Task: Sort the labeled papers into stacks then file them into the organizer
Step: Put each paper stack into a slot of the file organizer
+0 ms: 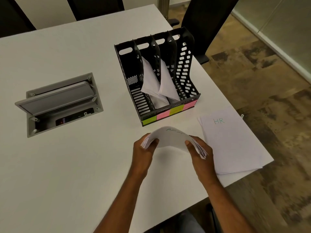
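1. Just above the desk (67, 165), near its front, both hands hold a bowed stack (170, 137): left hand (143, 151) and right hand (197, 151) each keep a closed grip on one side edge.
2. Organizer (156, 78) stands straight ahead, slots running away; leftmost and rightmost look empty.
3. HR pile (230, 142) lies right, at the desk's edge.

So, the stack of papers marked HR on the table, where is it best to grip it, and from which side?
Probably at its near right corner. The HR stack lies flat on the table, and that corner juts slightly past the table edge, so fingers can slip under from the right, thumb on top. Both the left hand and right hand now hold another bent stack.
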`<state>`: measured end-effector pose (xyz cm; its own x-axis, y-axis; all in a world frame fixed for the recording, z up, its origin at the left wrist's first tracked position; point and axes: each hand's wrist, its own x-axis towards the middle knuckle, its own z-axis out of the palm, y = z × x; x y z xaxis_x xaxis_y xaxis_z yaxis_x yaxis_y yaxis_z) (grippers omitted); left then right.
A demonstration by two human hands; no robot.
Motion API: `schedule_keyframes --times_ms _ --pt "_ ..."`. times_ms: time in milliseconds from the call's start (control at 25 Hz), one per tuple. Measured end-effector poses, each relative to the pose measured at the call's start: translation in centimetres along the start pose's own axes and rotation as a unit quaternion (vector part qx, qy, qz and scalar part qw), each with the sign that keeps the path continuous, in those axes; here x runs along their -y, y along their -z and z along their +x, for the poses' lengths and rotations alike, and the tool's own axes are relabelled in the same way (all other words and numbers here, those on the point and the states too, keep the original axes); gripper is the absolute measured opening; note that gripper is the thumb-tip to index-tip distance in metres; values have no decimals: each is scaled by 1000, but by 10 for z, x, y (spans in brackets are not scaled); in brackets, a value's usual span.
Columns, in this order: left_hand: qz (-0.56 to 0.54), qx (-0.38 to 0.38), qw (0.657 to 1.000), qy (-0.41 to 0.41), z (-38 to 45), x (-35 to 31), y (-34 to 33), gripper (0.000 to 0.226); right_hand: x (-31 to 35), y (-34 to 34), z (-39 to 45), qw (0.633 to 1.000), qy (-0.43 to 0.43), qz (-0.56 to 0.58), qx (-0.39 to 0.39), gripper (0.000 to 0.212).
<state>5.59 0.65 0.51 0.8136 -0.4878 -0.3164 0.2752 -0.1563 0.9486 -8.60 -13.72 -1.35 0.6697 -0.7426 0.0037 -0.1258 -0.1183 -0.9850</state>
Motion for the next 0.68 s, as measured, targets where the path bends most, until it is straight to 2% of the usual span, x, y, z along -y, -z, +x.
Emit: schedule_keyframes --times_ms 160,280,360,400,480,560,680 --pt "6 -13 999 47 -4 11 -16 35 -20 -8 -1 993 -98 -62 36 18" --pt "5 -16 999 48 2 10 -21 46 -22 -1 4 997 -48 -47 26 15" --pt "7 -3 999 38 8 5 -21 48 -22 6 4 998 12 -55 13 30" --pt "17 7 999 46 9 7 -22 42 -27 8 5 998 11 -65 25 30" --pt "55 24 995 76 11 17 -28 31 -39 8 8 994 -56 -80 57 20" --pt "87 36 990 107 10 27 -34 24 -48 12 8 986 -97 -102 90 23" --pt "124 33 987 93 24 31 -38 18 -44 22 21 977 -73 -160 116 38"
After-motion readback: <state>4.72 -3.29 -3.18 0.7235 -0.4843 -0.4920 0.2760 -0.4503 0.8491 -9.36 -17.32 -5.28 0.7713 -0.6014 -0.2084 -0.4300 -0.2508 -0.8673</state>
